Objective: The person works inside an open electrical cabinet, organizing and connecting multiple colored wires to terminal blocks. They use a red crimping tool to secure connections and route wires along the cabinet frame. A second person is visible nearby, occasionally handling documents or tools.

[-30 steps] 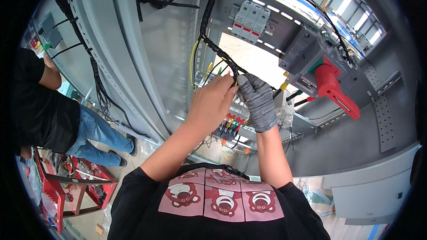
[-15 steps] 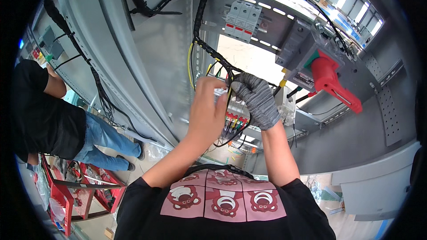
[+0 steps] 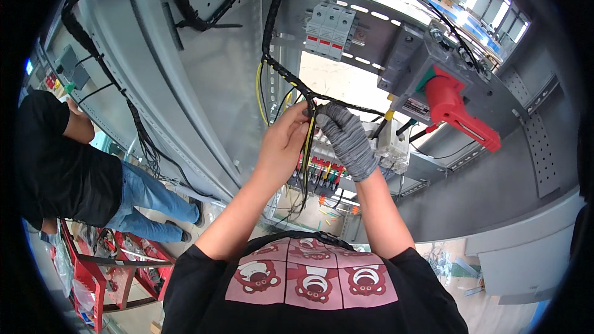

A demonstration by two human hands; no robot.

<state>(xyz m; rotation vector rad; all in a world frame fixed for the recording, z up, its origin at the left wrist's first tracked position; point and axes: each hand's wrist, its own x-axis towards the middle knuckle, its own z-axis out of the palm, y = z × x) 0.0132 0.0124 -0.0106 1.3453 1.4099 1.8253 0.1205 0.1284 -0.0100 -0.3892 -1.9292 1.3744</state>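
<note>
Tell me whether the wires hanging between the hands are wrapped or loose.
Loose: the yellow and black wires hang as separate strands, unlike the black-wrapped harness above.

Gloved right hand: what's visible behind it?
Past the gloved right hand, a row of red parts shows to its left and a whitish block to its right. Whatever lies directly behind the hand is covered; can't tell.

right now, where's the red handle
In the head view, the red handle is at upper right, on the grey switch body, right of the gloved right hand.
</note>
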